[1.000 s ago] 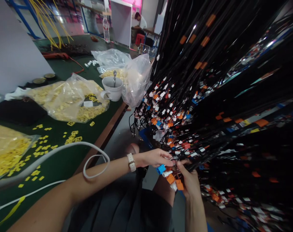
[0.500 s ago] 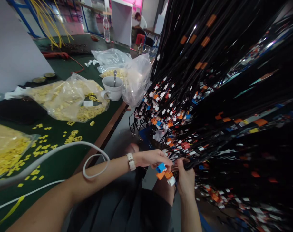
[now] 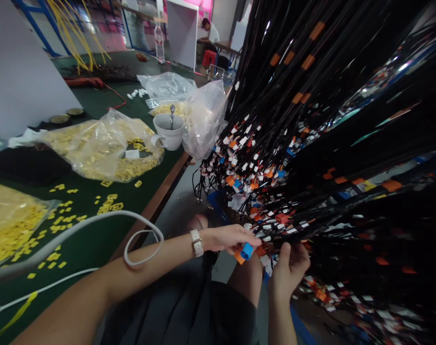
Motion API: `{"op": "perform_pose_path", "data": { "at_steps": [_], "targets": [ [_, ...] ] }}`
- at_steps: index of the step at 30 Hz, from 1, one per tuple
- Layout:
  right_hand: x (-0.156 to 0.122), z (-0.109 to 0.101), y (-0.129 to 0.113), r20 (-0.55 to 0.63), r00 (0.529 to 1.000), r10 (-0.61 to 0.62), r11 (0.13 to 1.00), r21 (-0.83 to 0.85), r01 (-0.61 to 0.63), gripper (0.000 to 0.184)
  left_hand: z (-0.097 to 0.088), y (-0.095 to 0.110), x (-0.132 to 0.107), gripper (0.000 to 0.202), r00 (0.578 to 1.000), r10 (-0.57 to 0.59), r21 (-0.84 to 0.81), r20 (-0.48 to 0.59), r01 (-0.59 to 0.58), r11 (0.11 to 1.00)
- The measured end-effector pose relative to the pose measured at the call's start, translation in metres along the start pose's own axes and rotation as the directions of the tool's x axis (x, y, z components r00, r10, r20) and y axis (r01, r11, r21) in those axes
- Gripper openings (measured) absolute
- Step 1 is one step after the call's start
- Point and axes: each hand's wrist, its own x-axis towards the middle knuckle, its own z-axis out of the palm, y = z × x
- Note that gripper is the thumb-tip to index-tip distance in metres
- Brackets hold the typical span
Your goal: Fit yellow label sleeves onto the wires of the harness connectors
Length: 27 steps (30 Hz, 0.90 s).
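Observation:
My left hand point(image 3: 235, 238), with a white watch strap at the wrist, is closed around the end of a wire harness. A blue connector point(image 3: 247, 251) and an orange connector point(image 3: 239, 257) stick out below its fingers. My right hand point(image 3: 288, 270) is beside the harness, its thumb raised and apart from the bent fingers. Nothing shows gripped in it, though the far side of its fingers is hidden. Around both hands hang dense bundles of black cables point(image 3: 275, 100) ending in white, orange, red and blue connectors; a red connector point(image 3: 281, 218) lies just above the hands.
On the green table point(image 3: 91, 191) at left are bags of yellow parts point(image 3: 95, 143), loose yellow pieces point(image 3: 63, 218) and a white mug point(image 3: 169, 132) with a spoon. A white cable point(image 3: 106, 214) crosses over my left forearm. Another person point(image 3: 211, 36) sits far back.
My right hand has moved right and its thumb has come away from the harness. My left hand has shifted slightly right, and the connectors in it have turned, with fewer showing.

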Motion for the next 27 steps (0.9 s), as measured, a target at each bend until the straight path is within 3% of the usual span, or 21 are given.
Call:
{"op": "perform_pose_path", "data": {
  "at_steps": [3,5,6,8,10,12,14,16,18,24,27],
  "targets": [
    [-0.007,-0.003,-0.005,-0.07,0.995,-0.071,0.997,-0.008,0.071,0.044,0.001,0.002,-0.001,0.044,1.0,0.012,-0.032,-0.011,-0.012,0.999],
    [-0.01,-0.003,-0.006,0.078,0.997,0.017,1.0,0.004,-0.017,0.038,0.001,0.003,-0.001,0.043,1.0,0.01,-0.051,-0.014,-0.011,0.999],
    [-0.012,-0.001,-0.007,0.2,0.975,0.1,0.994,0.017,-0.106,0.04,0.002,0.003,-0.002,0.043,1.0,0.006,-0.052,-0.015,-0.007,0.999],
    [-0.013,0.005,-0.01,0.423,0.869,0.256,0.949,0.061,-0.309,0.048,0.003,0.004,-0.002,0.044,1.0,0.001,-0.037,-0.021,-0.002,0.999],
    [-0.014,0.015,-0.016,0.562,0.758,0.33,0.873,0.124,-0.472,0.055,0.004,0.004,-0.003,0.046,1.0,-0.014,-0.008,-0.018,0.013,1.0],
    [-0.014,0.024,-0.024,0.628,0.692,0.356,0.814,0.156,-0.56,0.059,0.005,0.004,-0.003,0.047,1.0,-0.022,0.016,-0.011,0.022,1.0],
    [-0.013,0.033,-0.03,0.638,0.661,0.395,0.784,0.141,-0.604,0.054,0.005,0.002,-0.002,0.047,1.0,-0.012,0.041,-0.006,0.013,0.999],
    [-0.011,0.038,-0.033,0.597,0.675,0.434,0.784,0.119,-0.609,0.043,0.004,0.001,-0.001,0.045,1.0,0.009,0.079,-0.013,-0.008,0.997],
    [-0.008,0.041,-0.031,0.555,0.718,0.42,0.82,0.108,-0.562,0.035,0.003,0.0,0.0,0.045,0.999,0.033,0.132,-0.033,-0.028,0.991],
    [0.003,0.033,-0.012,0.55,0.799,0.243,0.964,-0.046,-0.262,0.035,0.003,0.002,0.0,0.037,0.982,0.151,0.311,-0.11,-0.11,0.944],
    [0.006,0.029,-0.009,0.546,0.806,0.23,0.968,-0.046,-0.246,0.036,0.004,0.0,0.003,0.035,0.976,0.179,0.369,-0.122,-0.123,0.921]
  ]
}}
